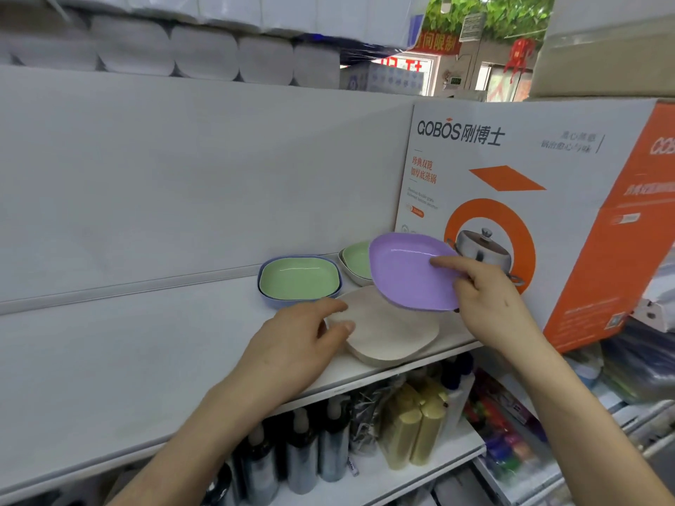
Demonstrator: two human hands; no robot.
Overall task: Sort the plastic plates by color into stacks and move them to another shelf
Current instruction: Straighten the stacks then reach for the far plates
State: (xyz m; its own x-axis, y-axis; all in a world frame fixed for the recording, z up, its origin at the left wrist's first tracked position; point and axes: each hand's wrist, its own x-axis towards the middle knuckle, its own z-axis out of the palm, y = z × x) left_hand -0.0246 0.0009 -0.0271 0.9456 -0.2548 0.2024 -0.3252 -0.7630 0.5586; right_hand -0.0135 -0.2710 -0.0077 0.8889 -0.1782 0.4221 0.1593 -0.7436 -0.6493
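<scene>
now right fingers (443,263) pinch the purple plate (403,277) aloft, left fingers (327,307) grip beige plate (394,334).

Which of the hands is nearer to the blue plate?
Left. The left hand grips the beige plate just in front of the blue plate; the right hand holds the purple plate farther right.

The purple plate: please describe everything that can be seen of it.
The purple plate is a shallow, squarish dish with rounded corners and a raised rim; it looks like smooth plastic and is empty. The right hand holds it by its right edge, a fingertip on its inner face. It is tilted, lifted above the beige plate on the shelf, in front of the printed box.
</scene>
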